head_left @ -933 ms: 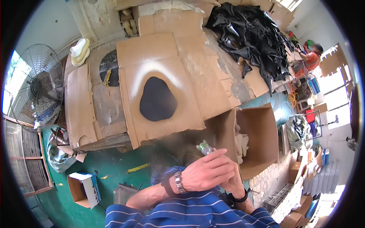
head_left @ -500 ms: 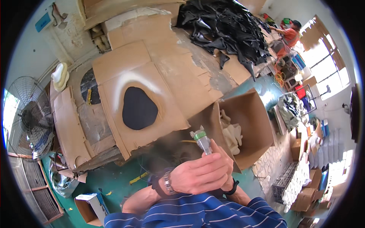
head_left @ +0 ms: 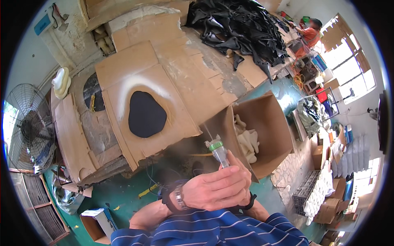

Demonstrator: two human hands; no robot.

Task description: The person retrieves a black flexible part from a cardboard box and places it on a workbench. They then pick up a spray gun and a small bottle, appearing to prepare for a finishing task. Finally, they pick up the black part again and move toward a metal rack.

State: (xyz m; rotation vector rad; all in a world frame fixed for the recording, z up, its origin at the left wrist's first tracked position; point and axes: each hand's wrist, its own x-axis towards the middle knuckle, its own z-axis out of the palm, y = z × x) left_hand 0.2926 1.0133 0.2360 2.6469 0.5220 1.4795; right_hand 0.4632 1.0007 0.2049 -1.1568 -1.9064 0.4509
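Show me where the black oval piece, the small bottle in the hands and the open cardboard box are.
black oval piece point(head_left: 147, 114), head view, its middle
small bottle point(head_left: 219, 151), head view, clear neck under the green collar
open cardboard box point(head_left: 274, 123), head view, inner back wall

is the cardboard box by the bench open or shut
Open. The cardboard box has its flaps spread and its mouth faces the camera, so pale pieces show lying inside, just past the hands holding a small clear bottle.

Daylight floods in through the windows point(head_left: 349, 69) at the right, which are blown out to white glare. The cardboard point(head_left: 164, 82) left of them is bright and evenly lit, with soft shadows. Straight edges bow toward the black fisheye rim. Focus is sharp centrally, softer at the rim.
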